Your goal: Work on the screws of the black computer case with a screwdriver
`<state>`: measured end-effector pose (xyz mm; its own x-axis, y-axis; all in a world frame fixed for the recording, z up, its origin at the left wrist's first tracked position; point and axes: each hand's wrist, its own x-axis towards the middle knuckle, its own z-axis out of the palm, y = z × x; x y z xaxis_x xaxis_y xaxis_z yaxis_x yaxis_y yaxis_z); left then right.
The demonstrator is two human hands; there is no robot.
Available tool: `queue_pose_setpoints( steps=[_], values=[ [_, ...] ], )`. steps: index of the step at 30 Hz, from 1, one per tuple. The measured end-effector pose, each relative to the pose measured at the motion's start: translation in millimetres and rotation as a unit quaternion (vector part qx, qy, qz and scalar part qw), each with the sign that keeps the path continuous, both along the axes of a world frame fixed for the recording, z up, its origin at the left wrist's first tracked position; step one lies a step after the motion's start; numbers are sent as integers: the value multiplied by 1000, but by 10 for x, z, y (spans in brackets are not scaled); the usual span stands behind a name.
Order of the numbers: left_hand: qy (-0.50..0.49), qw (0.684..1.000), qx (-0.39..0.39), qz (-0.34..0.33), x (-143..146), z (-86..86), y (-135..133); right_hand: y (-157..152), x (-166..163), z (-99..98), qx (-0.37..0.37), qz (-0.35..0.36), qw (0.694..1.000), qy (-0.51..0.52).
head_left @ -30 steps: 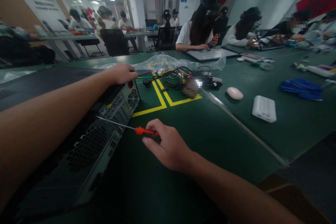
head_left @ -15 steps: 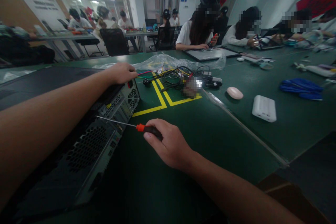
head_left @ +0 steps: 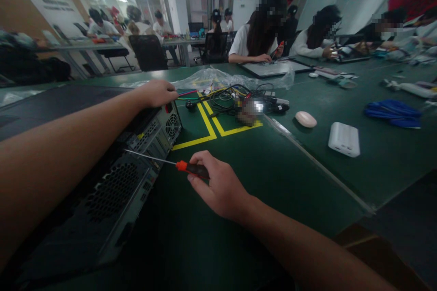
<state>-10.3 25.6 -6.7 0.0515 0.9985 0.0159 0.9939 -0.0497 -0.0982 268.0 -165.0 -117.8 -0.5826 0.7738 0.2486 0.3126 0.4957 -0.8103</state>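
Note:
A black desktop computer case lies on its side at the left, its back panel with vents and ports facing me. My left hand is closed over the case's far top corner, steadying it; its fingertips are partly hidden. In my right hand is a screwdriver with an orange and black handle, held between thumb and fingers. Its long shaft points left, and the tip meets the back panel near the upper edge, though the exact contact spot is too dark to make out.
Beyond the case lies a tangle of black cables beside clear plastic wrap. Yellow tape marks the green table. To the right are a pink oval object, a white box-shaped device and a blue bundle. Several people sit across.
My right fingers have shifted slightly on the screwdriver handle, with the index finger raised a little more. The tip stays in place, and my left hand remains on the case.

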Motion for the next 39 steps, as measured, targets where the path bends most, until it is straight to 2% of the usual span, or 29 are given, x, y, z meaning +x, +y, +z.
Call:
queue_pose_setpoints(
  steps=[39],
  values=[
    [2,1000,-2,-16,-31,-3,17,-10,2,57,-16,-5,1000,6]
  ],
)
